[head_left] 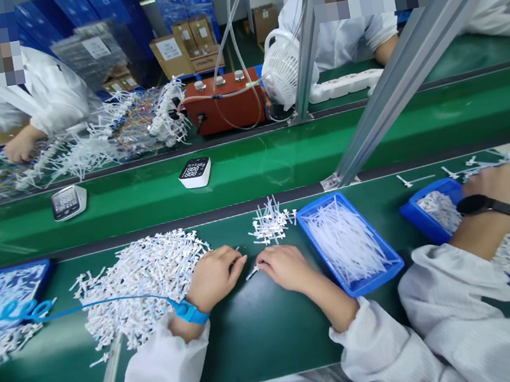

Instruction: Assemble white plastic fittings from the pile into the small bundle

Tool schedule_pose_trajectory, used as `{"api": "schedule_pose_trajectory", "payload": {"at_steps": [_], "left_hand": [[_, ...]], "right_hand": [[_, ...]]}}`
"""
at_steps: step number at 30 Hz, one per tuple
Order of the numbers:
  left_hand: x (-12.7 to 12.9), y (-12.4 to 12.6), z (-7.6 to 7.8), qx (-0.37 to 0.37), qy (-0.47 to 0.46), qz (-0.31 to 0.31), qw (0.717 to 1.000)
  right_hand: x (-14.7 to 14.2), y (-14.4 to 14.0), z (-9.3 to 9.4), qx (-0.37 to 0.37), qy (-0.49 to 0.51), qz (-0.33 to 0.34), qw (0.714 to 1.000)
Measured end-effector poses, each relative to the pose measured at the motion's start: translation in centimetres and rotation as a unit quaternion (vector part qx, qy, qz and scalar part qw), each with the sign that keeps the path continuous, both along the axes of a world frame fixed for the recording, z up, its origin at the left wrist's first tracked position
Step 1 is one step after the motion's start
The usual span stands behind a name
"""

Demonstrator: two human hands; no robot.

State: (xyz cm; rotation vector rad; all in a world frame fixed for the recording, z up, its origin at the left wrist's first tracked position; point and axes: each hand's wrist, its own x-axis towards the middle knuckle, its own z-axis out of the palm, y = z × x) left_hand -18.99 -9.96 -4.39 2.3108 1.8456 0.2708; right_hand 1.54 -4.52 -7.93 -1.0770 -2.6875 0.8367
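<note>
Bench: green work surface (259,339), both hands resting on it.
Heap: white plastic fittings (139,287), touching left hand.
Tray: blue tray (371,282) of thin tubes, just right of right hand.
Left hand (213,278): fingers curled, grip unclear.
Right hand (286,268): pinching small white piece (252,272) between the hands.

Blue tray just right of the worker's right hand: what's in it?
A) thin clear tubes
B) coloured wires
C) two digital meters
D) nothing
A: the blue tray beside the right hand holds a heap of thin clear tubes.
</note>
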Motion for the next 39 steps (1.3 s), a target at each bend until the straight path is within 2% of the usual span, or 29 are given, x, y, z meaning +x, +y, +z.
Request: {"api": "schedule_pose_trajectory", "payload": {"at_steps": [5, 9, 16, 20, 25, 30, 34, 36, 39], "left_hand": [[-0.4, -0.8, 0.5, 0.033, -0.092, 0.062, 0.993], [0.0, -1.4, 0.0, 0.028, -0.161, 0.022, 0.986], [0.7, -0.4, -2.4, 0.075, -0.173, -0.025, 0.982], [0.3, 0.2, -3.0, 0.075, -0.178, -0.045, 0.980], [0.2, 0.2, -3.4, 0.057, -0.175, -0.017, 0.983], [0.1, 0.2, -5.2, 0.026, -0.191, 0.014, 0.981], [-0.2, 0.3, -6.5, 0.070, -0.198, 0.052, 0.976], [-0.3, 0.3, -6.6, 0.080, -0.188, 0.048, 0.978], [-0.1, 0.4, -6.2, 0.056, -0.155, 0.002, 0.986]], "right_hand": [[-0.1, 0.0, -0.1, 0.002, 0.005, -0.006, 1.000], [-0.3, -0.2, 0.0, 0.012, 0.006, -0.028, 1.000], [-0.4, -0.2, -0.4, 0.057, 0.007, -0.084, 0.995], [-0.5, -0.2, -0.5, 0.067, 0.001, -0.096, 0.993], [-0.6, -0.3, -0.6, 0.084, -0.002, -0.090, 0.992], [-0.6, -0.2, -0.7, 0.076, -0.015, -0.097, 0.992], [-0.7, -0.2, -0.7, 0.066, -0.010, -0.110, 0.992], [-0.7, -0.3, -0.8, 0.063, -0.007, -0.114, 0.991], [-0.6, -0.3, -0.8, 0.060, -0.003, -0.112, 0.992]]}}
